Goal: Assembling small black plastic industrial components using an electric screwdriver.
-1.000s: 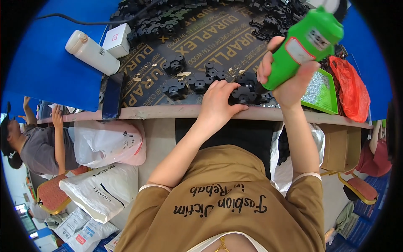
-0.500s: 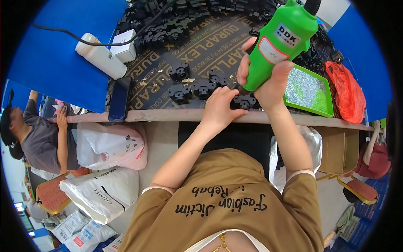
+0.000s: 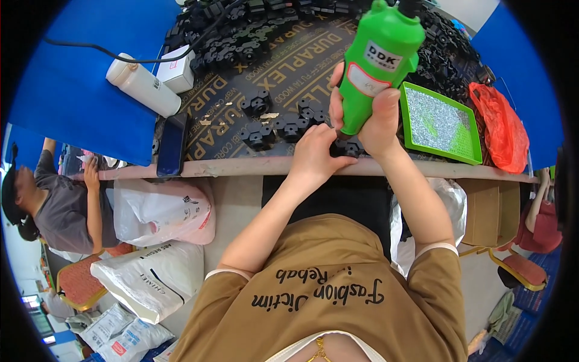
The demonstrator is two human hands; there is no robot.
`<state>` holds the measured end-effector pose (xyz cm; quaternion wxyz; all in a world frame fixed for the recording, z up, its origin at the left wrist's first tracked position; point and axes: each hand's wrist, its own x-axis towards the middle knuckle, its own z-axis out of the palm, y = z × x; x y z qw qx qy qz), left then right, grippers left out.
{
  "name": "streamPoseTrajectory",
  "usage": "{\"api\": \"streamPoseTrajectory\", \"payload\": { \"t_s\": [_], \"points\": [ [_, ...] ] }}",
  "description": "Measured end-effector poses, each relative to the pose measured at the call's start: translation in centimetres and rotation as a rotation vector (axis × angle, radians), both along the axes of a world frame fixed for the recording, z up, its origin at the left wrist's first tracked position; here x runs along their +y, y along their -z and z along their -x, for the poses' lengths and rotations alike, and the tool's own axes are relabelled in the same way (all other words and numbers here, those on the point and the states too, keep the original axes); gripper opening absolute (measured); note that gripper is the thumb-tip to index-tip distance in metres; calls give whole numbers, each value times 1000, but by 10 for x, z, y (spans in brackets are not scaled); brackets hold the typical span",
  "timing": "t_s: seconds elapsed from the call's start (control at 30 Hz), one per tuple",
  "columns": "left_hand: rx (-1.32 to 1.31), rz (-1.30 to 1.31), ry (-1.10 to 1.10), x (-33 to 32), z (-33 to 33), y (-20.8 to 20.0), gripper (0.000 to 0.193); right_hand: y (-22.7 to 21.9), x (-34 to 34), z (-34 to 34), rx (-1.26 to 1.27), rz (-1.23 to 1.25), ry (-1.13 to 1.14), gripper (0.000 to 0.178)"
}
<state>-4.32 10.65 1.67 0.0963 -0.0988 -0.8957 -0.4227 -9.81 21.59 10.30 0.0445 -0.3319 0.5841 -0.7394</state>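
Note:
A green electric screwdriver (image 3: 375,63) is gripped in my right hand (image 3: 381,123), its narrow end pointing down at a black plastic part (image 3: 348,148) near the table's front edge. My left hand (image 3: 315,149) lies against the left side of that part, thumb and fingers closed about it. The tip of the screwdriver and part of the piece are hidden by my hands. Just left of my left hand sit several similar black plastic parts (image 3: 259,134). To the right, a green tray (image 3: 474,155) holds many small silvery screws.
Heaps of black parts (image 3: 232,45) cover the far side of the table. A white bottle (image 3: 145,85), a white box (image 3: 176,71) and a phone (image 3: 172,145) stand at the left. An orange-red plastic bag (image 3: 499,130) lies at the right. Co-workers sit on both sides.
My right hand and the screwdriver have shifted left, and the tool's tip now sits more over the part. My left hand has stayed almost in place.

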Motion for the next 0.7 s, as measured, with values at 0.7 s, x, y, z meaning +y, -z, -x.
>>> {"api": "streamPoseTrajectory", "payload": {
  "t_s": [0.7],
  "points": [
    [83,42,-6,-1,-2,0,51,-39,47,8,53,278,162,107]
  ]
}}
